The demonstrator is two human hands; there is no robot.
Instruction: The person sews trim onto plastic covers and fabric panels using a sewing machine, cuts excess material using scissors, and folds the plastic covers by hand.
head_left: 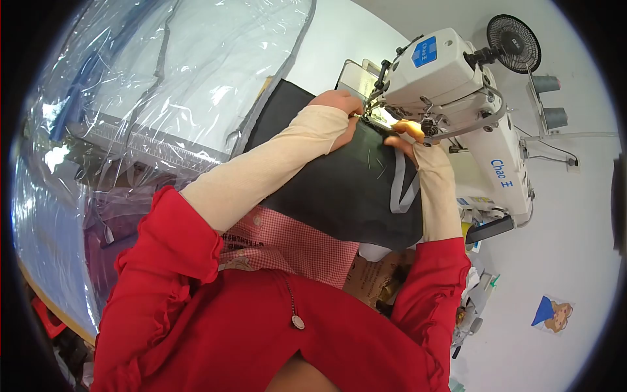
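A dark fabric piece (313,189) lies across the sewing machine's bed and hangs toward my lap. My left hand (339,114) is closed on its upper edge, just left of the lit needle area (372,117). At the right of the presser foot is my right hand (406,136), with bent fingers and the thumb against the cloth. A grey strap (398,186) loops down from under this hand, which appears to pinch it; the contact is partly hidden. Short loose threads (379,166) lie on the dark fabric.
The white sewing machine (450,65) stands at the right, with a small black fan (514,43) and grey thread cones (555,117) behind it. Clear plastic sheeting (189,72) covers the left side. Pink checked cloth (300,245) lies below the dark fabric.
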